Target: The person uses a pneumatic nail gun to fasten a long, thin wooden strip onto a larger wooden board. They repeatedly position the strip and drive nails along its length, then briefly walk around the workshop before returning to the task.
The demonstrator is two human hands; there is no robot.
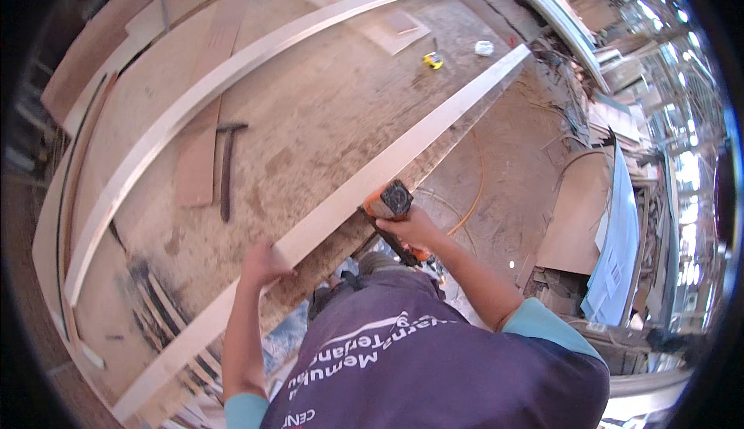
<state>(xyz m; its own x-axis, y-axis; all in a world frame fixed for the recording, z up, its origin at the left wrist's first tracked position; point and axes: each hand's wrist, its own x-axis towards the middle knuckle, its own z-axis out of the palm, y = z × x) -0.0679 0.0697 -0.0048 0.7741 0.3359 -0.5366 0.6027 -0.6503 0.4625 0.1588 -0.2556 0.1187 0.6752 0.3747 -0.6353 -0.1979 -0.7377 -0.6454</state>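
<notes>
A long pale wooden board (373,173) runs diagonally across the worktable (310,130), along its near edge. My left hand (265,265) is closed over this board at its middle left, slightly blurred, fingers toward the near side. In my right hand (418,228) is an orange and black nail gun (390,201), gripped by its handle. The tool's head is at the near edge of the board; whether its nose touches the wood is hidden. An orange air hose (470,213) curves over the floor beside it.
A hammer (228,169) lies beyond the board, near a flat brown panel (198,161). Another long strip (186,111) arcs across the far side. A yellow tape measure (432,60) and crumpled white item (483,48) lie farther off. Curved sheets (577,212) stand at right.
</notes>
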